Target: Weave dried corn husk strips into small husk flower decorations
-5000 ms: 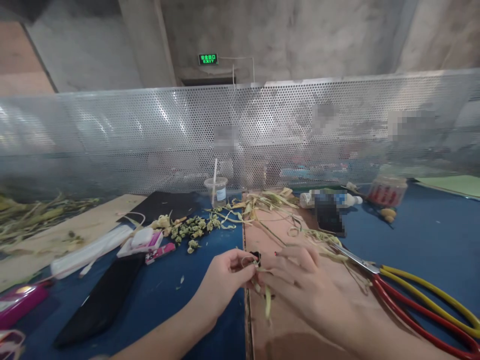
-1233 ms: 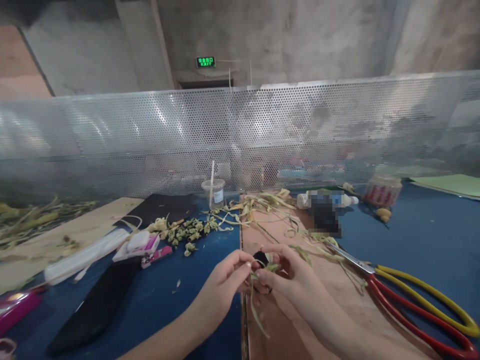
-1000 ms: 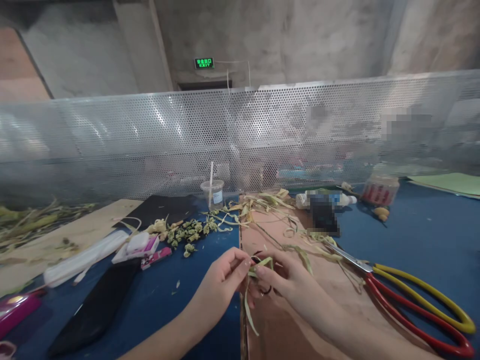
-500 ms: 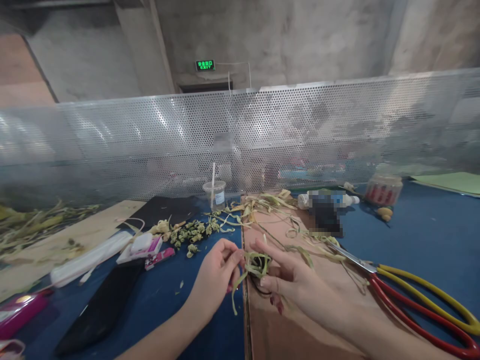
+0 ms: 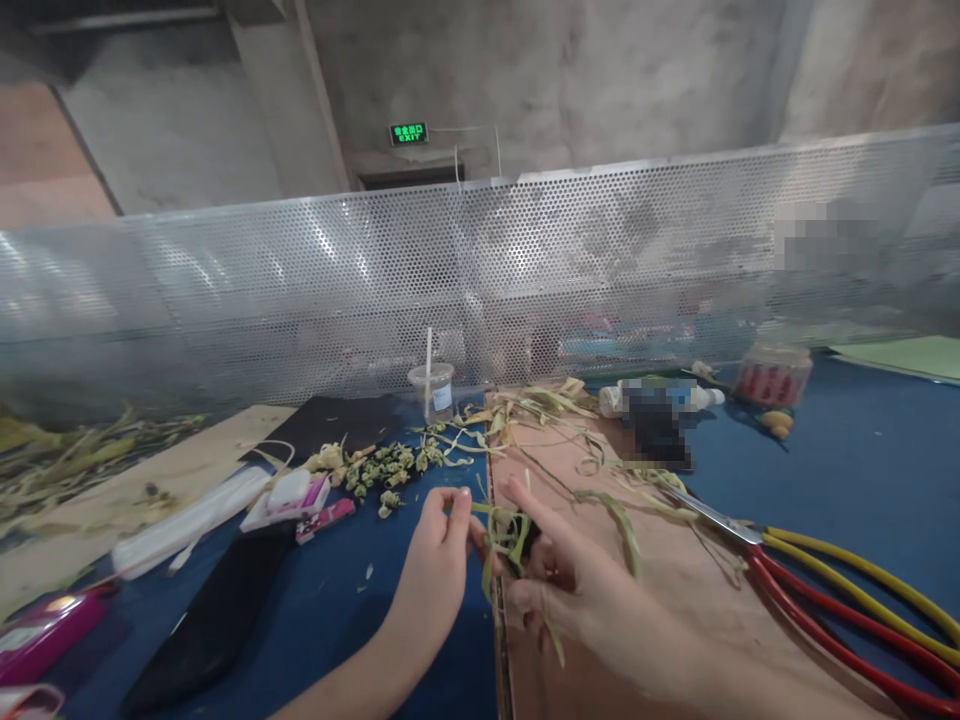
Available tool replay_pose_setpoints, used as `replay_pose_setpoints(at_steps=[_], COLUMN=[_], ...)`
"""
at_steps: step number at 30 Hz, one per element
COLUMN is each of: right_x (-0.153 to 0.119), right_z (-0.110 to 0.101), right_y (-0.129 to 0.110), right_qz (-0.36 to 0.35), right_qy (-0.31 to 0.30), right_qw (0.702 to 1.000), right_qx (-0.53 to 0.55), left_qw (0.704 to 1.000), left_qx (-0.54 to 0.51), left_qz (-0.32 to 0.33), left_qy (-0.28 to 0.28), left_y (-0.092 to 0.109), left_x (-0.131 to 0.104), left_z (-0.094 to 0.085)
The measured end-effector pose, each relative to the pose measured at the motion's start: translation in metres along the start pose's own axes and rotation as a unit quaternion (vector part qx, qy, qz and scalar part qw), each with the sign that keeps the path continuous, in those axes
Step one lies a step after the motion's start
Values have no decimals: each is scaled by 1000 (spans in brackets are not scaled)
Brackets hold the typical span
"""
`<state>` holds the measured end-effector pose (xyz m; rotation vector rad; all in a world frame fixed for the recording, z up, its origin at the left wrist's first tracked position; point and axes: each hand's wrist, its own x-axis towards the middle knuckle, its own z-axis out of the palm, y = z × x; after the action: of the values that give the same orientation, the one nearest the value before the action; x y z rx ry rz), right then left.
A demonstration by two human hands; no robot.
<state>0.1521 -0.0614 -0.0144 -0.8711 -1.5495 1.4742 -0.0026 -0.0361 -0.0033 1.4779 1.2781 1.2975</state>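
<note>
Over the edge of a brown cardboard sheet (image 5: pixel 615 655), both hands meet at a small loose bundle of pale green leaf strips (image 5: pixel 510 532). My left hand (image 5: pixel 431 570) has its thumb and index finger pinched on the end of one strip at the bundle's left side. My right hand (image 5: pixel 589 595) cups the bundle from the right, its index finger stretched along the top and its thumb below. One loose strip end hangs beneath the right thumb. A dark part shows inside the bundle; its kind is unclear.
Scissors (image 5: pixel 754 537) with yellow and red handles lie right. Small knotted green pieces (image 5: pixel 390 468) are heaped beyond my left hand, near a plastic cup (image 5: pixel 441 398) with a straw. A black case (image 5: pixel 214 610) and a magenta object (image 5: pixel 49 635) lie left. Perforated metal panel (image 5: pixel 600 250) behind.
My left hand has turned, thumb now pointing up, and draws a strip out to the left. The right hand has shifted slightly, and a strip end now hangs under it.
</note>
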Motion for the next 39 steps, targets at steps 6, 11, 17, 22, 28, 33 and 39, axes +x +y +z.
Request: replay_pose_setpoints(at_steps=[6,11,17,22,28,33,39], right_x=[-3,-2,-3,-2,2,5,4], right_z=[9,6,1,-2,-7,-16,-22], right_y=[-3,2,-6,-15,-13,-16,-25], right_qz=[-20,-5,57,67,51,35,45], right_qy=[-13,15,26,47,50,71,51], right_qw=[998,998,998,996,996,996,997], right_qx=[-52,-61,20,47,58,45,25], left_qw=[996,998,999,998,998,999,999], left_qx=[-69,-35,49,50,49,29,-23], left_qz=[-62,-53,-6,12,11,4,-17], left_qy=[1,3,18,36,36,29,38], left_y=[-1,3,10,11,6,1,-7], left_x=[-1,-2,-1,3,12,16,22], left_z=[6,0,-7,-10,-13,-13,-13])
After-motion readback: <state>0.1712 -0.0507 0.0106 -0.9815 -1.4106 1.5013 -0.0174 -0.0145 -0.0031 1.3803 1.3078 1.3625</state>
